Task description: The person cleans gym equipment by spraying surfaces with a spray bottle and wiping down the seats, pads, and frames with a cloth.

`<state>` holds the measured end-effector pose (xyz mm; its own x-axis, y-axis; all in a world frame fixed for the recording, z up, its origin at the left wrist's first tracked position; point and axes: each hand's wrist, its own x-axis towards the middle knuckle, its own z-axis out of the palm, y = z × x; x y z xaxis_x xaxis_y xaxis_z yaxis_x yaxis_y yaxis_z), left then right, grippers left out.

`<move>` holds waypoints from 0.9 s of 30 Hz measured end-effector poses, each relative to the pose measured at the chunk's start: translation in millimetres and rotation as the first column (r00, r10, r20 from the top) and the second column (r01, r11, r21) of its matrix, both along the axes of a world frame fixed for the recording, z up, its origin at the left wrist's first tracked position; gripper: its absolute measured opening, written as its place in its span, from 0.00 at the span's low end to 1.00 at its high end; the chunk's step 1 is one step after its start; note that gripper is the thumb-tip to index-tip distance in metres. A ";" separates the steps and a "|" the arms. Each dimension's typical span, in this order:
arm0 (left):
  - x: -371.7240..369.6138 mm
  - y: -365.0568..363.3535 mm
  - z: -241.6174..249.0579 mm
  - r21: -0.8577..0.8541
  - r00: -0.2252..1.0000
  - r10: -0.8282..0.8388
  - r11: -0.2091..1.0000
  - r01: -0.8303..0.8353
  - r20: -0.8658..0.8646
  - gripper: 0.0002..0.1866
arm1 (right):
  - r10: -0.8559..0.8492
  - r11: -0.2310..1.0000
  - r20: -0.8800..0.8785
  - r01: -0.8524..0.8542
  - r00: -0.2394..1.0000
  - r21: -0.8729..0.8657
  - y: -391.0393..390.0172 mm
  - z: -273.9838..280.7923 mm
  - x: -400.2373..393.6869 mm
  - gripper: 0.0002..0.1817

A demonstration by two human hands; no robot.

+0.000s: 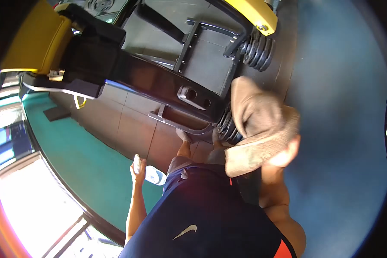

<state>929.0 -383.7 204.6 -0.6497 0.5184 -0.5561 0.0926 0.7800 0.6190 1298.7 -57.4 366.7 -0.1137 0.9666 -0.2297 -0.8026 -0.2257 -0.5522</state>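
Observation:
My left hand (pixel 138 170) is wrapped round the neck of a white spray bottle (pixel 155 176), beside my left thigh. On the other side, my right hand (pixel 290 151) holds a crumpled tan cloth (pixel 256 152), which is partly blurred and hides most of the fingers. The cloth hangs just beyond my right knee, in front of the black weight plates of a gym machine. The machine's long black beam (pixel 159 81) runs across the view in front of me.
A yellow padded seat (pixel 38 38) stands at the upper left. Stacked weight plates (pixel 259 50) sit under a yellow arm (pixel 256 15) at the top. Low metal frame bars (pixel 182 125) lie near my feet. Bright windows (pixel 34 198) line the left.

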 end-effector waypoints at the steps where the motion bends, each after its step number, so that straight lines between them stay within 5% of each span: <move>1: 3.6 1.7 2.3 0.010 1.000 0.023 1.000 -0.023 -0.021 0.14 | -0.084 0.989 0.168 0.061 0.982 0.137 16.7 8.6 -5.5 0.26; 3: 10.6 3.1 3.6 0.029 0.997 0.055 0.998 -0.053 -0.062 0.13 | -0.164 0.920 0.578 -0.087 0.799 0.382 55.1 -14.3 -40.0 0.23; 5: 13.3 3.5 1.4 0.026 0.992 0.118 0.993 -0.117 -0.048 0.12 | -0.301 0.710 0.859 -0.504 0.414 0.492 93.6 -73.8 -104.5 0.19; 7: 5.4 0.4 -5.4 0.035 0.982 0.187 0.982 -0.187 -0.002 0.12 | -0.523 0.425 0.840 -0.808 0.148 0.407 100.7 -146.7 -178.7 0.16; 9: 6.9 -4.3 -6.5 0.050 0.956 0.287 0.956 -0.290 0.067 0.13 | -0.635 0.358 0.772 -0.871 0.038 0.337 90.9 -197.8 -220.3 0.13; 10: 7.3 -3.5 -6.5 -0.010 0.948 0.317 0.948 -0.317 0.025 0.13 | -0.558 0.489 0.829 -0.795 0.031 0.358 86.7 -208.8 -226.7 0.12; 14: 10.7 -17.9 -13.9 -0.026 0.942 0.334 0.942 -0.335 -0.043 0.13 | -0.674 0.532 0.739 -0.677 0.027 0.509 64.5 -221.9 -218.7 0.13; 19: 3.3 -30.2 -24.6 -0.046 0.964 0.266 0.963 -0.267 -0.014 0.11 | -0.482 0.639 0.875 -0.701 -0.042 0.319 96.1 -207.8 -248.6 0.18; 20: -5.3 -35.5 -32.2 -0.044 0.963 0.267 0.963 -0.265 0.034 0.11 | -0.266 0.637 0.959 -0.764 -0.094 0.102 109.1 -199.1 -259.8 0.17; 22: -12.6 -44.7 -38.7 -0.054 0.951 0.288 0.957 -0.284 0.111 0.12 | -0.067 0.651 0.997 -0.756 0.032 0.068 128.6 -199.9 -266.4 0.15; 25: -14.1 -57.1 -49.0 -0.043 0.944 0.327 0.944 -0.326 0.031 0.13 | -0.156 0.638 0.882 -0.636 0.445 0.434 110.4 -228.7 -218.8 0.13; 26: -17.9 -54.5 -45.5 -0.075 0.949 0.313 0.948 -0.309 0.039 0.14 | -0.080 0.678 0.888 -0.629 0.453 0.382 96.4 -243.2 -189.2 0.15; 27: -19.9 -47.1 -38.7 -0.086 0.957 0.289 0.954 -0.286 0.017 0.13 | -0.149 0.757 0.936 -0.572 0.318 0.315 62.7 -267.6 -170.5 0.24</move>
<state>909.1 -430.9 165.9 -0.7475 0.2643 -0.6094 -0.1602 0.8187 0.5515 1128.1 5.3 99.1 -0.4153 0.8951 0.1621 0.2917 0.2998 -0.9083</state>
